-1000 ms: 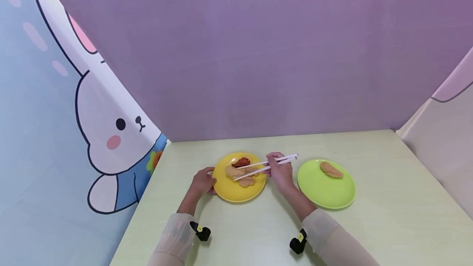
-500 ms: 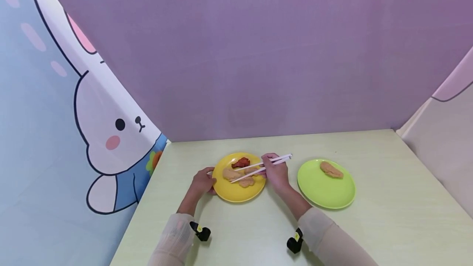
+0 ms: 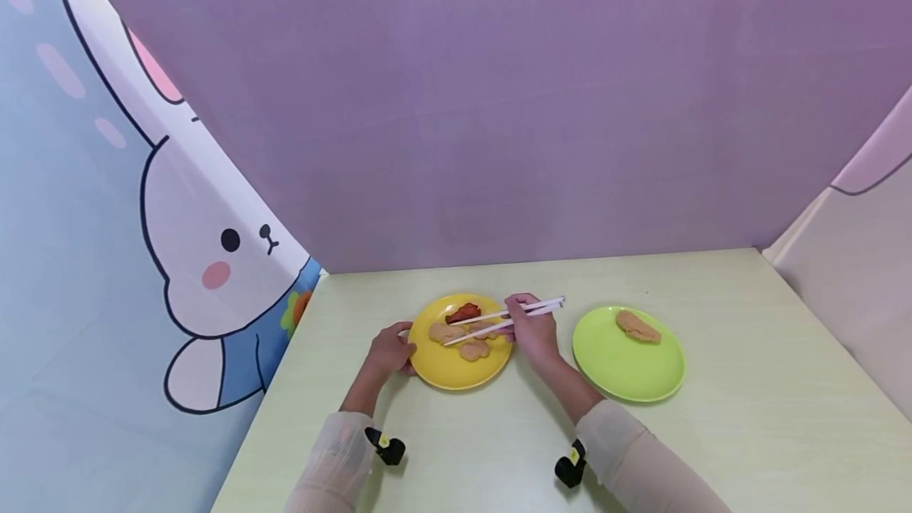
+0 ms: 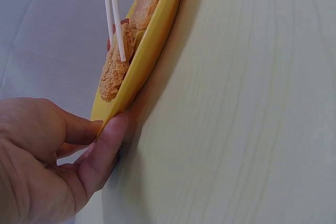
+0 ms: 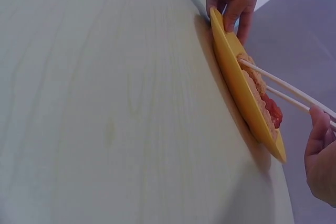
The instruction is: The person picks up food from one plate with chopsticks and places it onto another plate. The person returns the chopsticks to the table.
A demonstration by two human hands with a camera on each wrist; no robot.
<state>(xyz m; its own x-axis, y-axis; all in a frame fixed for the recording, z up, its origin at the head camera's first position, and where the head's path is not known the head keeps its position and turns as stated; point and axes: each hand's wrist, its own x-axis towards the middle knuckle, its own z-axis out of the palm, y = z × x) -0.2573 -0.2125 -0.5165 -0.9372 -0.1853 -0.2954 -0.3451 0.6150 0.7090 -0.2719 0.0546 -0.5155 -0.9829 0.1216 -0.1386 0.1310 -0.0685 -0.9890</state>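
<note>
My left hand [image 3: 391, 349] pinches the left rim of a yellow plate [image 3: 456, 377], thumb and fingers on either side of the edge in the left wrist view. Over the plate's right side, my right hand [image 3: 534, 332] holds a pair of white chopsticks [image 3: 545, 307]. Their tips are apart and meet a tan, breaded piece of food [image 4: 114, 72] at the left of the plate. Other tan pieces [image 3: 474, 350] lie beside it, and a red-brown piece [image 3: 464, 313] sits toward the back. Whether the chopsticks grip the piece, I cannot tell.
To the right stands a green plate [image 3: 627, 374] bearing one tan piece of food [image 3: 638, 326] near its back rim. Both plates are on a pale wooden table [image 3: 492, 450]. A purple backdrop [image 3: 534, 141] rises behind the table, and a rabbit-print panel [image 3: 207, 291] borders its left.
My right hand and the chopsticks have shifted slightly left, bringing the tips onto the left tan piece. That piece moved a little left; my left hand stays on the rim.
</note>
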